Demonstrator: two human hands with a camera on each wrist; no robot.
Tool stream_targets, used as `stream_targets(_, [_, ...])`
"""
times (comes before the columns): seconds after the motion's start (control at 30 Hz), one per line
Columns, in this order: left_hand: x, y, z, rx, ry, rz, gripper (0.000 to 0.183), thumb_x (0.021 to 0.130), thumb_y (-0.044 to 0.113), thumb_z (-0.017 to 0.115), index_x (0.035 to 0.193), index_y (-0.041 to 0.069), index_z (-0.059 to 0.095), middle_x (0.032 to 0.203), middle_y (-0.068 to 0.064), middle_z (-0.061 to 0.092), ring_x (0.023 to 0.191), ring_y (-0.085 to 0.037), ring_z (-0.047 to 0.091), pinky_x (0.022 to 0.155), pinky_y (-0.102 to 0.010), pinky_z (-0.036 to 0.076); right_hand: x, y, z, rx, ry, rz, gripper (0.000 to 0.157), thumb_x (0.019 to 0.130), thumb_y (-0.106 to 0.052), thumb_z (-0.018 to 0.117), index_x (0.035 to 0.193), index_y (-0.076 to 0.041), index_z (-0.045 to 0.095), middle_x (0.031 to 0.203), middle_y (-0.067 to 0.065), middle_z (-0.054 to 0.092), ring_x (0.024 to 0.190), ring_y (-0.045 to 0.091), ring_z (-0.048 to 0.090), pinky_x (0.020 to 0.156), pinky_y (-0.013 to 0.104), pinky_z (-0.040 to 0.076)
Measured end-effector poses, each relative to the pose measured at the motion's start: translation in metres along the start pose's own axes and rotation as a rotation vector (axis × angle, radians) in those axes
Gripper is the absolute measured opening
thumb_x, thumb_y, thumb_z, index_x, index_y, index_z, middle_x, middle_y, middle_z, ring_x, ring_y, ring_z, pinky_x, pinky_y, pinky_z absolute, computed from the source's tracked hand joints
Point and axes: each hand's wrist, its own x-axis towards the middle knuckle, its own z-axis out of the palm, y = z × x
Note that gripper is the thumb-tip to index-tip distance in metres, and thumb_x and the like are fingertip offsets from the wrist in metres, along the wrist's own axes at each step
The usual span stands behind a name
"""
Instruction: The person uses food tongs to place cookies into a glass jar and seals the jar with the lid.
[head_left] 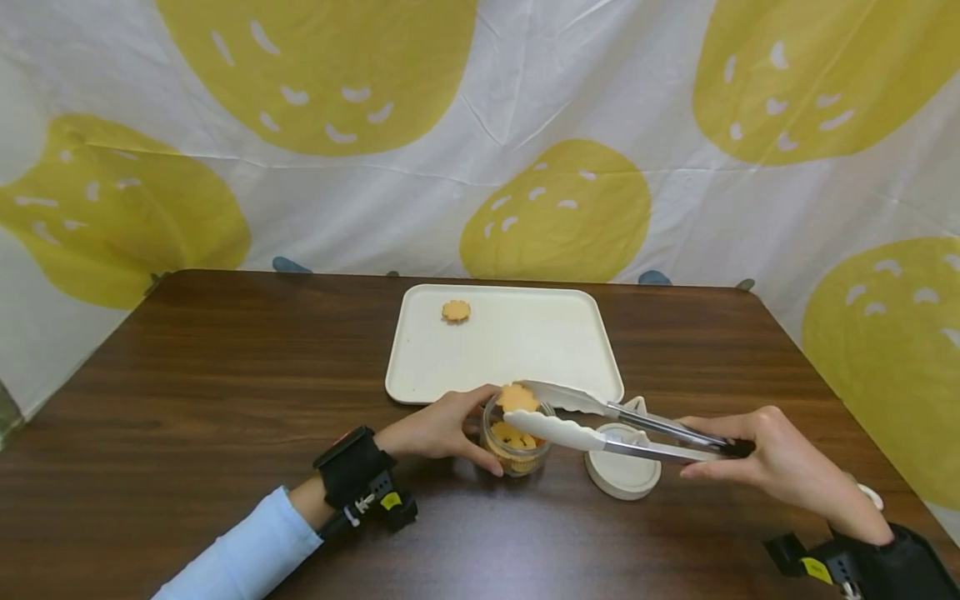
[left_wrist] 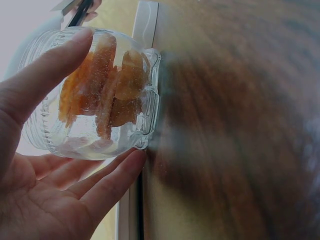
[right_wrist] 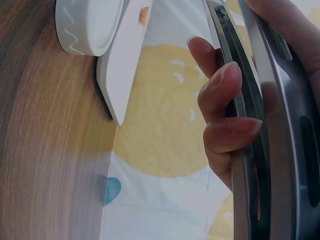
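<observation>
My left hand (head_left: 442,427) grips a clear glass jar (left_wrist: 85,142) standing on the table, thumb on one side and fingers on the other. Several scalloped golden cookies (left_wrist: 105,85) fill part of the jar. In my right hand (head_left: 783,458) are metal tongs (head_left: 663,451) with white scalloped tips, fingers and thumb wrapped about the handles. Between those tips, over the jar's open mouth, is a flower-shaped cookie (head_left: 517,397). Another cookie (head_left: 455,312) lies on the white tray (head_left: 532,333), near its far left corner.
A round white lid (head_left: 624,479) lies just right of the jar, beneath the tongs. The tray sits behind the jar on the dark wooden table (head_left: 225,375). Beyond the table's far edge hangs a white cloth (head_left: 390,200) with yellow shapes.
</observation>
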Motion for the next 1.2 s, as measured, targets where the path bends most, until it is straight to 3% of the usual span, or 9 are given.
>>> stream_targets(0.2, [0.0005, -0.0022, 0.0001, -0.019, -0.007, 0.024, 0.08, 0.067, 0.023, 0.077, 0.131, 0.006, 0.034, 0.126, -0.016, 0.051, 0.113, -0.024, 0.048, 0.089, -0.035, 0.05, -0.0026, 0.0027, 0.0009, 0.001, 0.012, -0.024, 0.042, 0.065, -0.018, 0.076, 0.102, 0.0, 0.066, 0.082, 0.014, 0.072, 0.063, 0.0, 0.053, 0.046, 0.014, 0.042])
stream_targets(0.53, [0.001, -0.0032, 0.0004, -0.059, -0.016, 0.045, 0.078, 0.067, 0.02, 0.077, 0.131, 0.008, 0.034, 0.126, -0.016, 0.051, 0.113, -0.024, 0.049, 0.09, -0.034, 0.05, -0.0047, 0.0014, 0.001, 0.021, -0.023, 0.014, 0.043, 0.067, -0.019, 0.074, 0.104, 0.002, 0.064, 0.085, 0.016, 0.072, 0.071, 0.002, 0.06, 0.05, 0.015, 0.046])
stream_targets(0.77, [0.0011, -0.001, -0.0003, -0.053, -0.005, 0.016, 0.081, 0.064, 0.02, 0.079, 0.131, 0.011, 0.035, 0.128, -0.011, 0.05, 0.114, -0.018, 0.047, 0.089, -0.03, 0.05, -0.0051, 0.001, 0.0016, 0.03, -0.031, 0.03, 0.044, 0.068, -0.02, 0.074, 0.104, 0.002, 0.064, 0.085, 0.014, 0.072, 0.071, 0.002, 0.059, 0.05, 0.017, 0.047])
stream_targets(1.2, [0.0005, -0.0014, 0.0008, -0.053, 0.004, 0.051, 0.078, 0.065, 0.018, 0.078, 0.13, 0.006, 0.036, 0.124, -0.017, 0.052, 0.113, -0.025, 0.048, 0.088, -0.034, 0.051, -0.0072, 0.002, 0.004, 0.056, -0.018, 0.024, 0.046, 0.066, -0.02, 0.076, 0.103, 0.003, 0.064, 0.084, 0.016, 0.072, 0.068, 0.002, 0.058, 0.049, 0.013, 0.046])
